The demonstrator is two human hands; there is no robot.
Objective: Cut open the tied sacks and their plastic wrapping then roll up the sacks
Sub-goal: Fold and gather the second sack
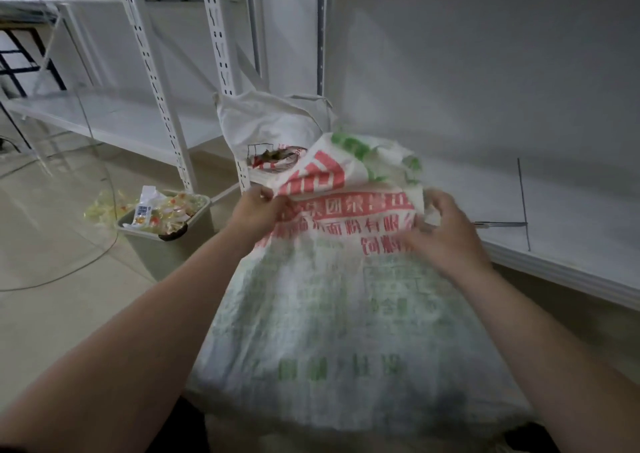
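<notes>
A large white woven sack (329, 314) with red and green print hangs in front of me, its top edge folded over toward me. My left hand (258, 210) pinches the folded edge at the left. At the right side of the fold, my right hand (441, 230) grips it with curled fingers. Behind it, a second white sack (270, 126) with red print stands against the shelf post. A thin metal blade or tool (498, 224) lies on the white shelf board to the right.
A grey-green bin (173, 241) full of plastic wrappers stands on the floor to the left. White slotted shelf posts (221, 36) rise behind the sacks. A white shelf board (571, 210) runs along the right. Cables cross the tiled floor (52, 279) at left.
</notes>
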